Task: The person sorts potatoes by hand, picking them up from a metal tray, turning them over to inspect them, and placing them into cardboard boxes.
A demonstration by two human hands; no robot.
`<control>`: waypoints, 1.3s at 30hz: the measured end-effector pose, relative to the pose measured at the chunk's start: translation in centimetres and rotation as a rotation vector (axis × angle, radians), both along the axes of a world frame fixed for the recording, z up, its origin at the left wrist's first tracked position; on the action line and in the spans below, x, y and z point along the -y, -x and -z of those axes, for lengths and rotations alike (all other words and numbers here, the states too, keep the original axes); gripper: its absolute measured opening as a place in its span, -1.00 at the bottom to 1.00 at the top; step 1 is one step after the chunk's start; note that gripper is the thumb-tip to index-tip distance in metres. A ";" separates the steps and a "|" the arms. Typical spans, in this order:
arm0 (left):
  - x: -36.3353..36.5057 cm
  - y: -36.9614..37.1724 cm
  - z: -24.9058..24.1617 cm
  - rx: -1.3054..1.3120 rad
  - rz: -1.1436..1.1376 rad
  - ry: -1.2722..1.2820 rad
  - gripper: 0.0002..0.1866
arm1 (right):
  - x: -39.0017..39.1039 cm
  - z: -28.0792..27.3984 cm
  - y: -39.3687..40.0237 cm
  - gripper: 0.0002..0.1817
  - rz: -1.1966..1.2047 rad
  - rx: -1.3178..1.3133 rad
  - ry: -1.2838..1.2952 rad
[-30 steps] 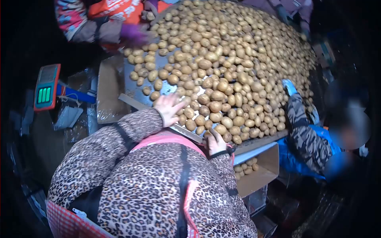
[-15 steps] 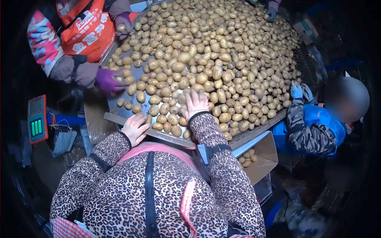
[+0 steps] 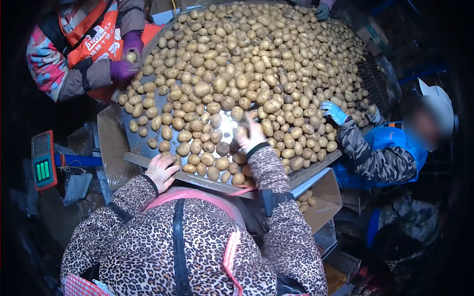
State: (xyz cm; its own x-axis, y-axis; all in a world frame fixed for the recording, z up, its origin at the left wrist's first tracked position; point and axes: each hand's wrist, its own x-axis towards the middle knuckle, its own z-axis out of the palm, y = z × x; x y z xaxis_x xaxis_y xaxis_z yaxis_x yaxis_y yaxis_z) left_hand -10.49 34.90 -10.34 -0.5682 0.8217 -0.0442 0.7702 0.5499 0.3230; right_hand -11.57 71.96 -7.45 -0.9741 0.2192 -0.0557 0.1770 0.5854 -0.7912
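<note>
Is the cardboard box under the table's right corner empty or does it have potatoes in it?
Not empty. The cardboard box is open-topped, with a few potatoes visible inside near its left wall; it is far from full.

**Sorting table is absolutely buried in potatoes**

The metal sorting table (image 3: 148, 143) is heaped with potatoes (image 3: 256, 64) from the far edge almost down to the near one. The pile thins toward the near left corner, where bare shiny metal shows between loose spuds, plus a bare patch mid-table by the near edge. A raised lip runs along the near edge, and the last row of potatoes sits just inside it.
</note>
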 end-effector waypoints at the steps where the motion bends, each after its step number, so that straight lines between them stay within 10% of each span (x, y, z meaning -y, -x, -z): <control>1: 0.0 0.3 -0.1 -0.005 0.000 -0.025 -0.53 | -1.8 -1.7 1.0 -0.18 0.016 -0.002 -0.086; 3: -0.1 1.0 -0.4 -0.021 -0.003 -0.076 -0.53 | -5.8 -2.9 3.5 -0.21 0.302 -0.035 -0.201; 7: -1.0 2.0 -1.9 0.018 0.001 -0.072 -0.50 | -6.0 -2.2 8.4 -0.23 0.020 0.360 -0.865; 11: -0.4 2.7 -1.5 -0.004 -0.048 -0.103 -0.55 | -6.7 -2.3 11.2 -0.32 0.003 0.359 -0.782; 15: -2.2 4.0 -4.1 0.220 -0.233 -0.249 -0.63 | -8.7 1.2 8.7 -0.37 0.086 0.220 1.177; 19: -7.8 5.8 -7.8 0.697 -0.306 -0.574 -0.57 | -1.3 -2.9 1.3 -0.19 -0.087 0.178 2.024; 23: -14.1 6.7 -10.9 1.165 -0.031 -0.877 -0.21 | 3.9 -6.8 -3.5 -0.28 -0.066 0.204 2.012; 25: -15.6 5.2 -12.9 0.833 0.051 -0.708 -0.27 | 6.7 -8.1 -4.8 -0.28 0.395 0.296 2.067; 27: -16.4 4.9 -12.3 1.256 -0.218 -0.527 -0.44 | 6.9 -5.6 -7.3 -0.25 0.076 0.162 1.919; 29: -17.7 5.0 -8.4 0.976 -0.173 -0.686 -0.64 | 8.1 -6.8 -9.4 -0.20 0.246 0.145 1.953; 31: -19.1 3.0 -8.5 1.695 -0.533 -0.750 -0.65 | 8.2 -5.7 -10.9 -0.17 0.165 0.076 2.071; 35: -19.6 0.6 -6.8 1.911 -0.440 -0.670 -0.65 | 7.4 -4.2 -13.9 -0.24 0.281 0.112 2.110; 37: -19.8 -2.0 -13.4 1.824 -0.453 -0.419 -0.58 | 8.3 -4.6 -16.5 -0.36 0.517 0.139 1.819; 39: -20.1 -2.6 -8.4 1.305 0.068 -0.267 -0.57 | 9.1 -5.0 -20.0 -0.44 0.616 0.019 1.439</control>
State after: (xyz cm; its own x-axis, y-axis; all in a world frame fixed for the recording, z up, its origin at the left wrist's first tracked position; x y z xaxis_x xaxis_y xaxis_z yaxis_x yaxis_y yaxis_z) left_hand -7.92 55.01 -1.98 -0.1915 0.9150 -0.3550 -0.1602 0.3277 0.9311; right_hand 8.48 62.86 -2.43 -0.7549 0.3220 -0.5714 0.1114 -0.7956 -0.5955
